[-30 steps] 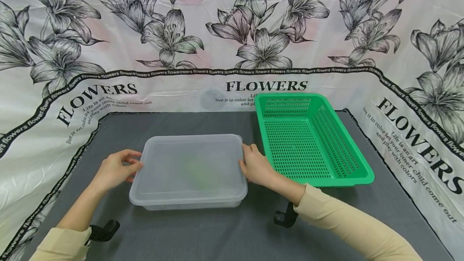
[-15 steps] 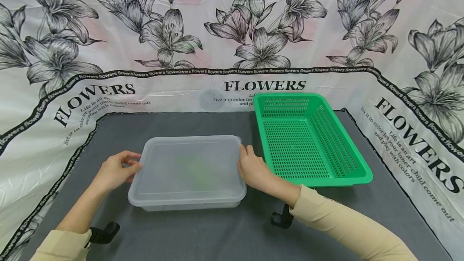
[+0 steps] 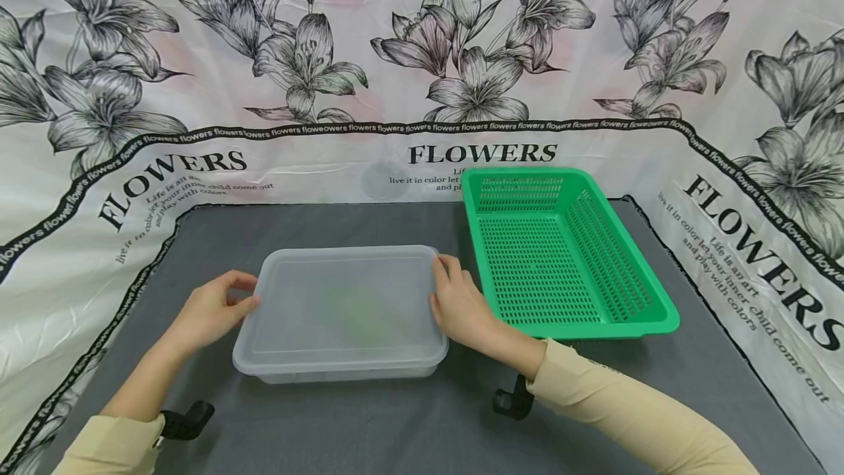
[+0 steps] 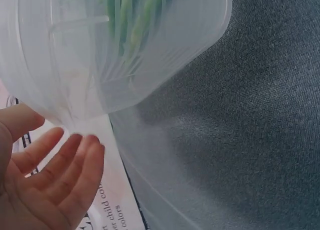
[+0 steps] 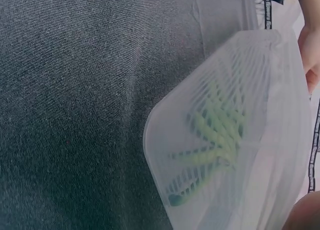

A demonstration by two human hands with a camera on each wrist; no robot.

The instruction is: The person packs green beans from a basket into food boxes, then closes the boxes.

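Note:
A translucent plastic box (image 3: 349,373) with a frosted lid (image 3: 343,299) rests on the grey cloth between the two hands. Long green pods (image 5: 217,125) show blurred through its ribbed wall. At the lid's left edge is my left hand (image 3: 209,315), index fingertip and thumb right at the rim. In the left wrist view its fingers (image 4: 82,165) are loosely bent, with a gap to the thumb. My right hand (image 3: 464,310) holds the lid's right edge, fingers bent at the far corner and thumb lower on the side; the right wrist view hides most of it.
A green perforated basket (image 3: 659,325) stands right of the box, close behind the right hand, with nothing in it. The grey cloth (image 3: 369,431) covers the table. A white flower-print sheet (image 3: 369,86) rises at the back and sides.
My right fingers have shifted slightly farther up along the lid's right edge. The left index finger has risen a little at the rim. Box and basket keep their places.

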